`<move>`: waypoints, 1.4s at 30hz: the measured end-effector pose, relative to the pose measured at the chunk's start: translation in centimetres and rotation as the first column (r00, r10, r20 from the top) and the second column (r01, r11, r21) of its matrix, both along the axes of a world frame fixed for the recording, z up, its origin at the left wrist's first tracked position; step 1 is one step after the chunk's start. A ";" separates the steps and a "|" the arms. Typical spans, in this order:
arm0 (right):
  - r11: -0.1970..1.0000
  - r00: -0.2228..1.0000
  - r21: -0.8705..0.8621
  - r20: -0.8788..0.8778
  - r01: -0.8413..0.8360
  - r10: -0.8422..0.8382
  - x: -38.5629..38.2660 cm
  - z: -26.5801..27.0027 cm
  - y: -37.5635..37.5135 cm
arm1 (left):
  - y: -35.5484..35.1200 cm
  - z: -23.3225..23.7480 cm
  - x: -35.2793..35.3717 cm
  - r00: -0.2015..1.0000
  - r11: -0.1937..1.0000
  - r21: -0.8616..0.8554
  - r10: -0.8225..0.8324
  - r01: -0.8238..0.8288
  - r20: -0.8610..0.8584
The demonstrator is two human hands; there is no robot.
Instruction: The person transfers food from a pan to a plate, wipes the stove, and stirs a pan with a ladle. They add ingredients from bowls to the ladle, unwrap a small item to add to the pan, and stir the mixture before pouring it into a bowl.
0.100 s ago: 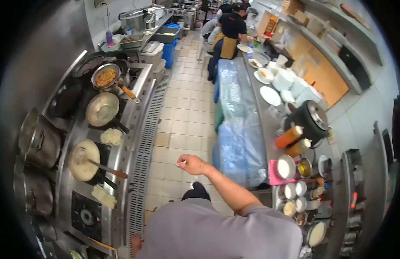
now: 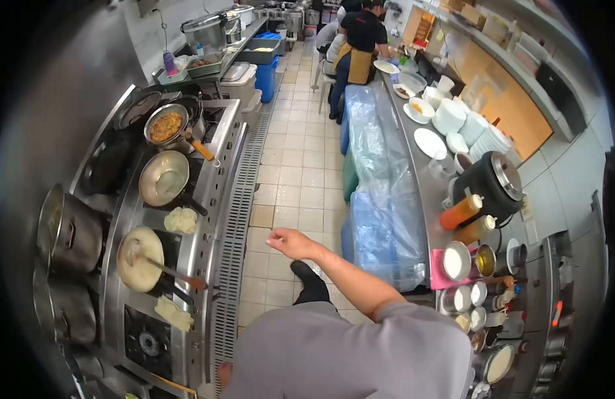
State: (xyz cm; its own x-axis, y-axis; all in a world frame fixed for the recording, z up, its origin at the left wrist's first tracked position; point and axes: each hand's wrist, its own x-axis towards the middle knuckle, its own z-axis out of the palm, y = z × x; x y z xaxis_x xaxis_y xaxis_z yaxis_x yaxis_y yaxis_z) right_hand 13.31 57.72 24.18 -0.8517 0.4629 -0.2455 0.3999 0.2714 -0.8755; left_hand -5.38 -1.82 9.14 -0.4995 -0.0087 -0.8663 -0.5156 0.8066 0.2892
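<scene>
My right hand is held out over the tiled floor, its fingers pinched together around something I cannot make out. It is between the stove and the counter, touching neither. Only a small part of my left hand shows low beside the stove's front; its fingers are hidden. On the stove, left of my right hand, stands a pan of pale creamy sauce with a wooden-handled utensil resting in it. Crumpled pale cloths lie in front of the burners. Behind is an uncovered frying pan.
A strainer of browned food rests at the back of the stove. Tall pots line the left side. Plastic-covered blue bins edge the aisle. The right counter carries plates, squeeze bottles and several small bowls. A co-worker stands far ahead.
My right hand has shifted slightly toward the stove, still pinched. My foot has come forward on the tiles. The whole view has swung a little to the left.
</scene>
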 end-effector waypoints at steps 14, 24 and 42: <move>0.802 0.991 -0.595 -0.131 -0.052 -0.033 -34.3 -0.2 26.8 | 29.0 2.5 14.1 0.904 0.978 0.139 0.199 -0.157 -0.378; 0.204 0.990 -0.973 0.082 0.104 -0.115 -41.5 11.1 18.7 | 26.9 -3.7 22.6 0.954 0.987 0.049 0.161 -0.154 -0.253; 0.350 0.800 -0.936 -0.241 -0.042 -0.549 -11.3 21.2 22.9 | 29.2 -10.2 -6.4 0.996 0.975 0.202 -0.087 0.091 -0.032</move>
State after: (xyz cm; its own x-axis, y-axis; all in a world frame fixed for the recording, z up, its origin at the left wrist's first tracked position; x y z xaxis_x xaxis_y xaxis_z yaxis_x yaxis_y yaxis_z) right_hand 1.99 80.65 45.41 -0.8477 0.4438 -0.2907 -0.2156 -0.7888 -0.5756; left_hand -11.79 27.42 -1.03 -0.5096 0.2119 -0.8339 -0.4360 0.7720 0.4625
